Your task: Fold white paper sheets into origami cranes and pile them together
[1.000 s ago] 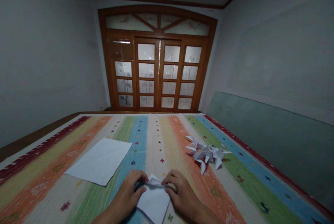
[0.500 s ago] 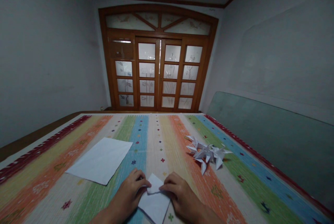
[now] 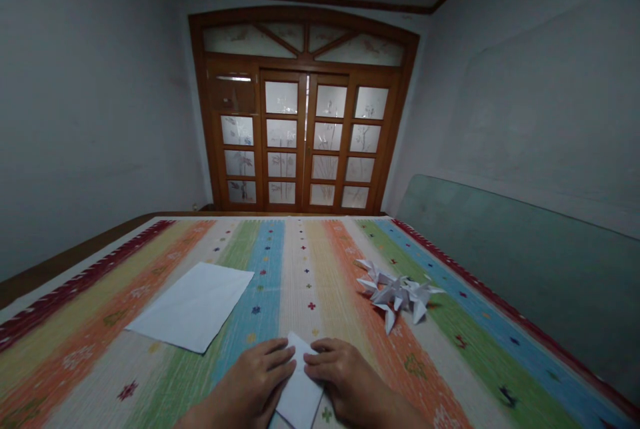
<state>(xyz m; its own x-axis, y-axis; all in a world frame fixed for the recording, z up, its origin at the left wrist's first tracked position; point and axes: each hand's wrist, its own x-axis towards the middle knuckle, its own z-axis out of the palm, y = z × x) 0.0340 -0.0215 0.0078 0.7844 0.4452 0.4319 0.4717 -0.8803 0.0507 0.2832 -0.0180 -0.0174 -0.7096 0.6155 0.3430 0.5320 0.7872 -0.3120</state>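
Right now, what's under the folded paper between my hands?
The folded paper lies on the striped rug, pressed by your left hand and right hand. The patch beneath it is covered and cannot be seen.

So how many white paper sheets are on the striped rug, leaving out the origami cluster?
2. A flat white paper sheet lies on the striped rug, left of the hands; a folded white paper sheet sits between the left hand and right hand. Another could be hidden beneath it.
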